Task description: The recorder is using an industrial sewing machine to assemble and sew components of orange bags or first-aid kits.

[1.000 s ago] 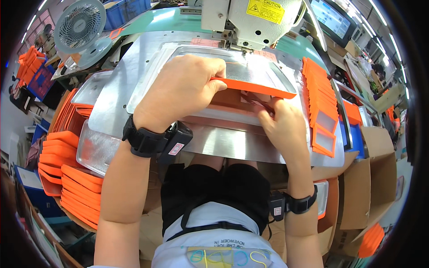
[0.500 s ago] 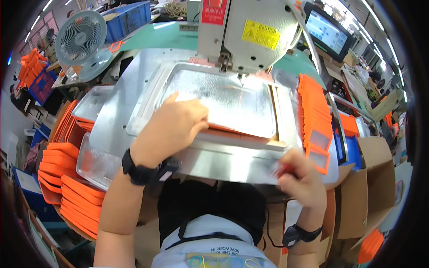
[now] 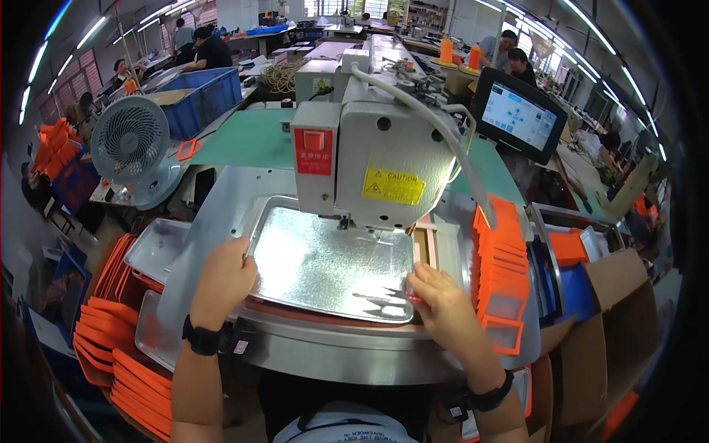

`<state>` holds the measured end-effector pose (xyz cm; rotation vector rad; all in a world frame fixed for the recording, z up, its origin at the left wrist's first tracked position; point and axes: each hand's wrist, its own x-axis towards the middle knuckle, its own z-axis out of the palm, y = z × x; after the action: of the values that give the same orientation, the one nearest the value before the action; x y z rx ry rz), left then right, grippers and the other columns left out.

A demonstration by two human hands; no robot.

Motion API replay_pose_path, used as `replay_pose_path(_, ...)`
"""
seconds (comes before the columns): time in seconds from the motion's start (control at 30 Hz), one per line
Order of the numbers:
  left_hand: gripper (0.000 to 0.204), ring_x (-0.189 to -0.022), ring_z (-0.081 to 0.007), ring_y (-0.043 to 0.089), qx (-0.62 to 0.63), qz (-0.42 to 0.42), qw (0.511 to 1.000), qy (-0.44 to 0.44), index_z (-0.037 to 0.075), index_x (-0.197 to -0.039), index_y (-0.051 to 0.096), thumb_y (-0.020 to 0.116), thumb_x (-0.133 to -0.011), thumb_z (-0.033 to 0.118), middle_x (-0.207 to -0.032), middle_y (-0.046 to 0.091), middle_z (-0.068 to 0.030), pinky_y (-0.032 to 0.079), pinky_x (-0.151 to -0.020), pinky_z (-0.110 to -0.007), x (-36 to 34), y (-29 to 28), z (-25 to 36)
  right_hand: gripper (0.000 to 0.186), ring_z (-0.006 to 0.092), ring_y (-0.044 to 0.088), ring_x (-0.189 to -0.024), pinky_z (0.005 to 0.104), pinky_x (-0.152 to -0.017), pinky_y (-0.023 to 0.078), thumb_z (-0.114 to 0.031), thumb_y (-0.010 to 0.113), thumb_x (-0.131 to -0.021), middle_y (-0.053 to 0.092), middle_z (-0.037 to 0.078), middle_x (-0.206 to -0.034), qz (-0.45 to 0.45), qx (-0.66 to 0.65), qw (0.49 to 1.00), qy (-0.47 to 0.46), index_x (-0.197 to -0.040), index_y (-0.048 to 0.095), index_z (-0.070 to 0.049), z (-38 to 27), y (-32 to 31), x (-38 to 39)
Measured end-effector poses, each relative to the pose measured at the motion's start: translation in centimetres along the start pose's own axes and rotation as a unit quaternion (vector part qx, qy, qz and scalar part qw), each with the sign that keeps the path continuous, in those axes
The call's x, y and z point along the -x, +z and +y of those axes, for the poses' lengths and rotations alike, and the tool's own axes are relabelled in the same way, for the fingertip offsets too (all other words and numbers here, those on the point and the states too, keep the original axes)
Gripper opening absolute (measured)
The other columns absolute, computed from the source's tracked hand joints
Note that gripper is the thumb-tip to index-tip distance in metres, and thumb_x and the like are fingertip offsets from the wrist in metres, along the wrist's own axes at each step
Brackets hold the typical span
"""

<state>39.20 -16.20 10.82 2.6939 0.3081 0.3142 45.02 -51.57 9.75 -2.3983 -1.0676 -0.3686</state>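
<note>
A shiny, silvery rectangular tray-like panel [image 3: 325,258] with a raised rim lies under the head of a sewing machine [image 3: 391,159], an orange-red edge showing beneath its near side. My left hand [image 3: 221,282] is closed on the panel's left edge, thumb and fingers pinching the rim. At the panel's right edge my right hand [image 3: 447,306] is curled round small red-handled thread snips [image 3: 415,298]. The dark pointed blades lie over the panel's near right corner, mirrored in its surface. Some of the right fingers touch or nearly touch the rim; which, I cannot tell.
A row of orange frames [image 3: 498,258] stands on the right of the metal table. Stacked orange trays [image 3: 111,332] fill the lower left, near a grey fan [image 3: 131,140]. A screen [image 3: 517,114] stands behind right; an open cardboard box [image 3: 583,347] is at right.
My right hand has come in from the right to the panel's right edge with the snips. My left hand has shifted to the left edge. The view has tilted up.
</note>
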Motion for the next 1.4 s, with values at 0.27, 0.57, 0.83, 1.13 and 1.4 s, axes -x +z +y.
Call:
replay_pose_path(0.27,0.037,-0.096,-0.0334,0.065,0.137,0.04,0.988,-0.066,-0.005,-0.122,0.061,0.052,-0.087,0.003,-0.114,0.065,-0.0244,0.05,-0.08,-0.039,0.3,-4.4,2.2,0.04,0.0363,0.059,-0.119,0.0483,-0.106,0.043,-0.007,0.074,-0.08,0.063,0.02,-0.126,-0.084,0.024,0.996,0.0,-0.118,0.063,0.003,-0.3,1.1,-1.6)
replay_pose_path(0.57,0.063,-0.132,-0.0203,0.049,0.551,0.188,0.812,0.041,-0.009,-0.149,0.037,0.057,-0.095,0.017,-0.144,0.051,-0.0174,0.035,-0.111,-0.031,3.4,-4.3,7.6,0.046,0.0348,0.054,-0.129,0.0566,-0.11,0.038,-0.012,0.07,-0.088,0.058,0.023,-0.135,-0.116,-0.082,0.99,0.004,-0.13,0.058,0.0,0.1,2.6,-2.2)
replay_pose_path(0.83,0.054,-0.116,-0.0225,0.058,0.611,0.179,0.739,-0.219,-0.004,-0.139,0.046,0.064,-0.09,0.009,-0.129,0.058,-0.0128,0.047,-0.099,-0.034,6.4,0.2,4.5,0.049,0.0427,0.039,-0.14,0.057,-0.109,0.038,-0.01,0.066,-0.091,0.044,0.026,-0.148,-0.124,-0.119,0.984,-0.037,-0.138,0.054,-0.005,-3.7,5.2,-4.0)
replay_pose_path(1.13,0.047,-0.101,-0.023,0.066,0.654,0.391,0.61,-0.22,0.006,-0.134,0.05,0.059,-0.089,-0.002,-0.119,0.062,-0.0086,0.061,-0.078,-0.037,11.0,-2.0,-6.7,0.044,0.0361,0.067,-0.081,0.0426,-0.073,0.053,-0.011,0.068,-0.085,0.067,0.015,-0.102,-0.153,-0.146,0.977,0.012,-0.126,0.056,0.0,-6.0,3.9,-5.2)
replay_pose_path(1.4,0.04,-0.089,-0.0174,0.069,0.678,0.392,0.588,-0.203,0.007,-0.131,0.051,0.058,-0.093,-0.002,-0.111,0.066,-0.0057,0.06,-0.066,-0.029,11.9,-3.0,-4.7,0.037,0.0291,0.065,-0.069,0.0403,-0.059,0.051,-0.016,0.076,-0.078,0.059,0.01,-0.084,-0.065,-0.027,0.995,-0.073,-0.114,0.066,-0.01,-8.4,3.6,-10.1)
